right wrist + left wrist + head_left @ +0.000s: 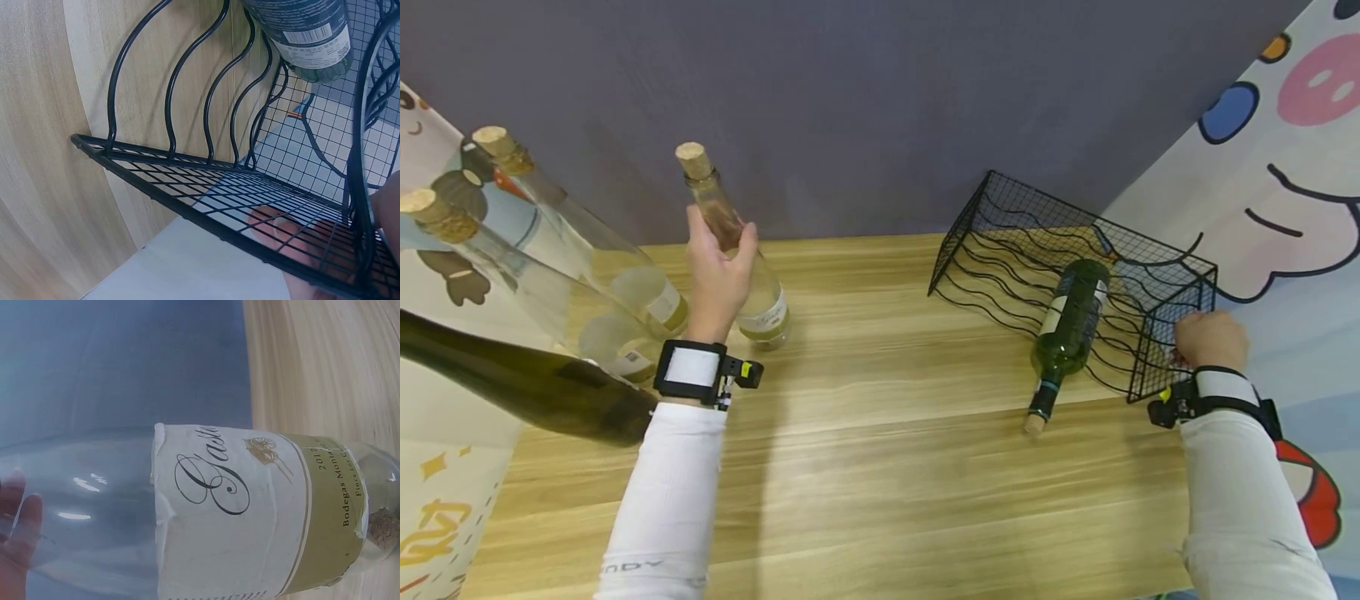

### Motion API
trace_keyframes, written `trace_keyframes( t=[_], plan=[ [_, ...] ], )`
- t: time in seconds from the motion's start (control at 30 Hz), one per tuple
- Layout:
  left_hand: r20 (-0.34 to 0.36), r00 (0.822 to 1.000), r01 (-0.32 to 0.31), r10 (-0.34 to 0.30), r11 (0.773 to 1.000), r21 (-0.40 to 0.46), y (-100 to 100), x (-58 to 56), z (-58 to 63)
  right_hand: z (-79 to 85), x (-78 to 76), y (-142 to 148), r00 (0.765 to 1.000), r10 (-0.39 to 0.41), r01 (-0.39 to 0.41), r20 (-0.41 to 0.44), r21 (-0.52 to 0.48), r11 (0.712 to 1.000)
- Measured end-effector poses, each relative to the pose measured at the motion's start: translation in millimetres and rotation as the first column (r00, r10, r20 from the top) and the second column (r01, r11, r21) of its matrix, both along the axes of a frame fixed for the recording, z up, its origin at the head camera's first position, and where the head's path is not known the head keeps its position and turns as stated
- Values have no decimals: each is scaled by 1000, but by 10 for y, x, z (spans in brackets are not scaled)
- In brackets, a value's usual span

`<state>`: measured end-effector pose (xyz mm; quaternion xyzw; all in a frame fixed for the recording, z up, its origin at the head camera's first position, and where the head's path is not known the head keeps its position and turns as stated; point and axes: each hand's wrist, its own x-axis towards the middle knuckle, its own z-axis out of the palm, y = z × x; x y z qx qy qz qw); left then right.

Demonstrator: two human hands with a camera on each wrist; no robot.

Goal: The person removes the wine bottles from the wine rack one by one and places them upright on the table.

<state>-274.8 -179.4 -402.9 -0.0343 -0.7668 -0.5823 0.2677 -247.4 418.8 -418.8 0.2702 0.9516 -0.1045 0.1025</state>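
My left hand [718, 267] grips a clear glass bottle [766, 304] just below its neck. A cork plugs the top, and the base appears to be at the wooden tabletop. The left wrist view shows its white and olive label [231, 506] close up. On the right, my right hand [1213, 340] grips the mesh end of a black wire wine rack [1037, 200], with fingers [294, 250] seen through the mesh in the right wrist view. A dark green wine bottle [1071, 321] lies on the rack's wavy wires, its corked neck pointing toward me.
Two more clear corked bottles [625, 267] stand at the left. A large dark green bottle [542, 387] is nearer me, its neck beyond the left edge. A grey wall [850, 117] rises behind the wooden table [887, 483]. Cartoon-printed panels [1300, 250] flank both sides.
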Motion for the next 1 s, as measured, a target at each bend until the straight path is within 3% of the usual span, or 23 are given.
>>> trace_keyframes(
  t=[0.47,0.73,1.0],
  plan=[
    [0,994,-107,108,991,82,-300,54,3,-29,26,13,1000,8,-8,-2,5,1000],
    [18,984,-178,177,976,126,-499,147,31,-19,4,22,999,36,-36,0,24,999],
    [-4,980,-196,201,959,204,-567,269,117,-14,6,11,1000,24,-24,-7,15,1000]
  ],
)
